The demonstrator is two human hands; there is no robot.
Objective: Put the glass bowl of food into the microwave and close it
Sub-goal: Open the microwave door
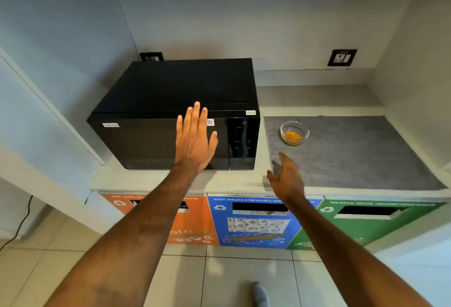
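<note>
A black microwave (pixel 156 116) stands on the counter at the left with its door shut. My left hand (pixel 195 138) is spread flat in front of the door's right side, fingers apart, holding nothing. A small glass bowl (pixel 294 133) with orange food in it sits on a grey mat (pixel 353 150) to the right of the microwave. My right hand (pixel 286 177) hovers over the mat's near left corner, below the bowl and apart from it, fingers loosely apart and holding nothing.
The pale counter (pixel 136 180) runs along a wall niche with a socket (pixel 341 57) at the back right. Under the counter are orange (pixel 195 223), blue (pixel 256 223) and green (pixel 366 221) waste-bin fronts. A black cable (pixel 22 223) hangs at the far left over the tiled floor.
</note>
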